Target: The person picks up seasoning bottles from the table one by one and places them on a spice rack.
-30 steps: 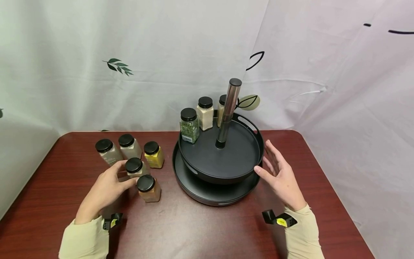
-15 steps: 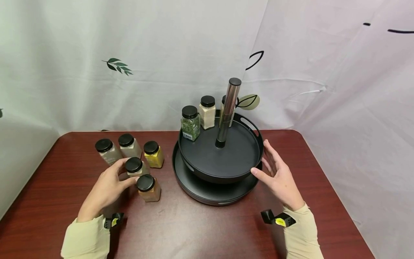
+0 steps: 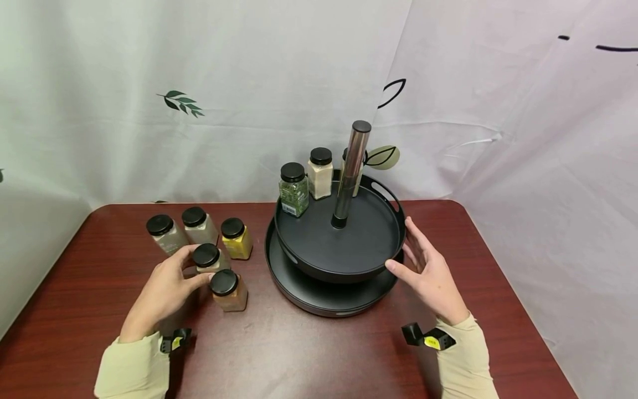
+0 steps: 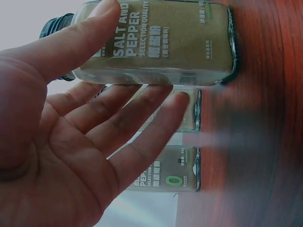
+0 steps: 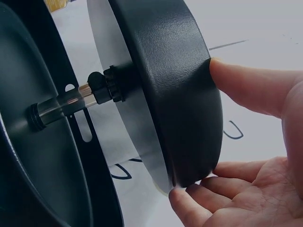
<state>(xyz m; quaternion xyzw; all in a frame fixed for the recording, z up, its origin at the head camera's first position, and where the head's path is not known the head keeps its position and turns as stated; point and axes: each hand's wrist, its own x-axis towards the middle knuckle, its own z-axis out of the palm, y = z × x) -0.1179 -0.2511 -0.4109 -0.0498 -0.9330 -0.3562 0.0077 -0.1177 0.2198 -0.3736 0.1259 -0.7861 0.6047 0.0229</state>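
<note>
In the head view my left hand (image 3: pixel 161 291) is around a spice jar (image 3: pixel 208 258) standing on the table. The left wrist view shows that jar's "Salt and Pepper" label (image 4: pixel 130 33), with my thumb over its front and fingers behind. My left thumb tip also lies close to a brown spice jar (image 3: pixel 231 293). My right hand (image 3: pixel 436 280) touches the outer wall of the upper black round tray (image 3: pixel 319 244), thumb and fingers spread along it. Below it sits a wider black tray (image 3: pixel 319 296). A post (image 5: pixel 71 104) joins both tiers in the right wrist view.
On the upper tray stand a green herb jar (image 3: pixel 294 194), a pale jar (image 3: pixel 320 174) and another jar partly hidden behind the handle post (image 3: pixel 351 172). Two greyish jars (image 3: pixel 169 238) and a yellow jar (image 3: pixel 237 241) stand on the table. A pale curtain (image 3: pixel 249 100) hangs behind.
The upper tray's jars have shifted slightly to the right and back as the tray turned a little. My right hand has moved slightly left along with it. My left hand has stayed still.
</note>
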